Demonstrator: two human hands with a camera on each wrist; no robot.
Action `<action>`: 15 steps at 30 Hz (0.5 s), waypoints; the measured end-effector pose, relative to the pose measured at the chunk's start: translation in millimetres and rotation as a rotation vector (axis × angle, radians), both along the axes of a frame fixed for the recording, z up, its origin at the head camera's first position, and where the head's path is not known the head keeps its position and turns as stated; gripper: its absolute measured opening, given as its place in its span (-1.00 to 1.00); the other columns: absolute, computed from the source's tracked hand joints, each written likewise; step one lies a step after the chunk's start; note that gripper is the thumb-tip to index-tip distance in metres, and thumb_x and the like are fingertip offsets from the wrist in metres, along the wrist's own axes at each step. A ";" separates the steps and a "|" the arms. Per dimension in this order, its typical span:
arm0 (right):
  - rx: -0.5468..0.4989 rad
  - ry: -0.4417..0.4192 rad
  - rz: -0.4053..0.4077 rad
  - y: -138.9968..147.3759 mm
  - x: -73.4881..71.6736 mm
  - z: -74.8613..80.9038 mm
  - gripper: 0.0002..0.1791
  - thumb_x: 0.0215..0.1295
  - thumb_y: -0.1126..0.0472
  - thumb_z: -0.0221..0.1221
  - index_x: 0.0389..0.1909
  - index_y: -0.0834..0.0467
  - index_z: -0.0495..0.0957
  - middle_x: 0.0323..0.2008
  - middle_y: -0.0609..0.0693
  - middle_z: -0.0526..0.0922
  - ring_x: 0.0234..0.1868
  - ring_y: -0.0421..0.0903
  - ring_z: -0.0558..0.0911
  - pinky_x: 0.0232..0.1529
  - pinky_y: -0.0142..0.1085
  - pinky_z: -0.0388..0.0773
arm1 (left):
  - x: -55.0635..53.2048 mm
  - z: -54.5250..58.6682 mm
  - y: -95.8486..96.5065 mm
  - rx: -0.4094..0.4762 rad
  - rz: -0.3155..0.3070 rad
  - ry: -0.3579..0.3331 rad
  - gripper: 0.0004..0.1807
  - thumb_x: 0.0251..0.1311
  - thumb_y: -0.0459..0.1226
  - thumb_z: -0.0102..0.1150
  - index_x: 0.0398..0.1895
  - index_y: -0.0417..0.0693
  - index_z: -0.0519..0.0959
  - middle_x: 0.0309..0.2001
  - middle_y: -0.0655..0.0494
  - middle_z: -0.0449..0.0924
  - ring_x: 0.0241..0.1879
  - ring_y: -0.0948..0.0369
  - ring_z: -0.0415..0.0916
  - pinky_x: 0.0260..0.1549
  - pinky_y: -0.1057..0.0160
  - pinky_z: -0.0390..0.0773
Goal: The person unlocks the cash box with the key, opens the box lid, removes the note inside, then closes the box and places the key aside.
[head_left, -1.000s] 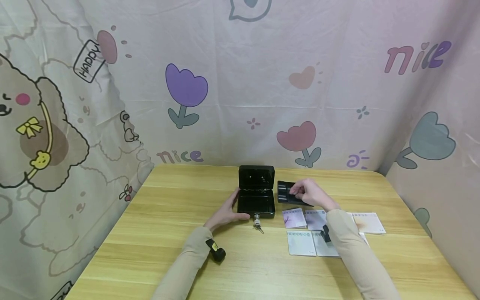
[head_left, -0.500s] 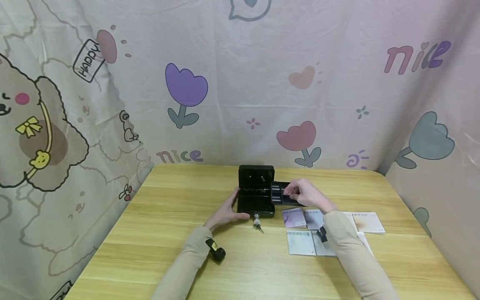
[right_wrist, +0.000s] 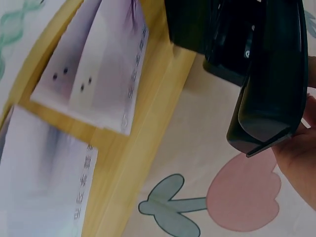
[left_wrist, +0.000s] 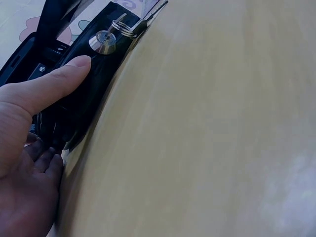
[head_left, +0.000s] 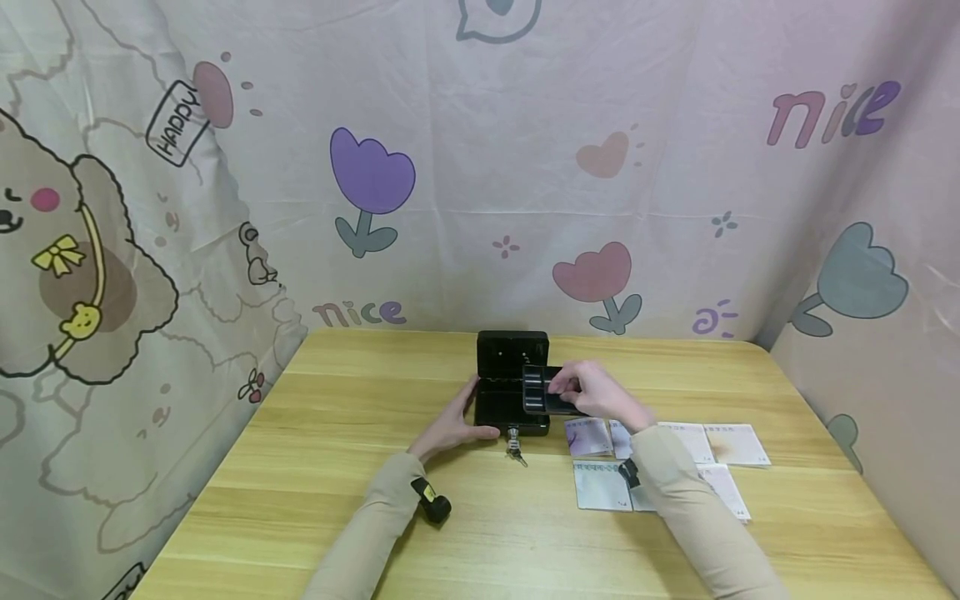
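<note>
A black cash box [head_left: 498,404] stands on the table with its lid [head_left: 513,354] raised. My left hand [head_left: 452,423] holds its left side; in the left wrist view the thumb [left_wrist: 64,81] lies on the front face near the silver lock [left_wrist: 103,42]. Keys [head_left: 516,452] on a ring hang from that lock. With my right hand [head_left: 596,392] I grip a black compartment tray [head_left: 534,390] by its inner part. The tray is tilted in the right wrist view, and in the head view its left end overlaps the box's right half.
Folded printed papers lie in two rows right of the box, among them a purple one [head_left: 588,437], a greenish one [head_left: 602,486] and an orange-tinted one [head_left: 737,445]. My right forearm covers some. A patterned curtain [head_left: 465,275] hangs behind the wooden table [head_left: 360,375].
My right hand has carried the tray leftward from beside the box to partly over its right half. My left hand has stayed on the box.
</note>
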State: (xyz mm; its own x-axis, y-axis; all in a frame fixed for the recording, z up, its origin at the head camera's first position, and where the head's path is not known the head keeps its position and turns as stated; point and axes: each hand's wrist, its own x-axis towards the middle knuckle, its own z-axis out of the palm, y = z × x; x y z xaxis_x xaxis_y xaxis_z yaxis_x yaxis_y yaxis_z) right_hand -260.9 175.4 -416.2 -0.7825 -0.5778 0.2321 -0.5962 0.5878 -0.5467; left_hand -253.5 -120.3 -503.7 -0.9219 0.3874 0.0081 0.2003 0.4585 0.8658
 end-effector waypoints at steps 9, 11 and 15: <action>-0.010 0.015 0.005 -15.4 -0.2 -1.5 -0.72 0.10 0.59 0.23 -0.26 0.23 0.73 -0.30 0.04 0.76 -0.33 -0.20 0.64 -0.27 -0.41 0.65 | 0.1 -0.9 0.1 0.031 0.004 -0.012 0.32 -0.02 -0.09 0.56 0.65 0.00 -0.21 0.66 -0.08 -0.28 0.62 -0.13 -0.15 0.57 -0.23 -0.09; -0.014 0.008 0.009 -19.2 -0.4 -2.0 -0.71 0.09 0.60 0.21 -0.26 0.23 0.73 -0.29 0.05 0.76 -0.32 -0.20 0.64 -0.26 -0.41 0.65 | 0.2 -1.1 0.1 0.043 0.003 -0.016 0.32 -0.02 -0.10 0.56 0.65 0.00 -0.21 0.66 -0.09 -0.27 0.62 -0.13 -0.15 0.57 -0.22 -0.09; -0.010 0.012 0.018 -26.6 -1.1 -3.9 -0.70 0.09 0.61 0.20 -0.26 0.23 0.74 -0.29 0.05 0.76 -0.32 -0.18 0.62 -0.28 -0.42 0.63 | -0.2 -1.6 0.2 0.071 -0.004 -0.018 0.31 -0.02 -0.14 0.56 0.65 -0.01 -0.20 0.66 -0.11 -0.26 0.62 -0.14 -0.14 0.57 -0.22 -0.08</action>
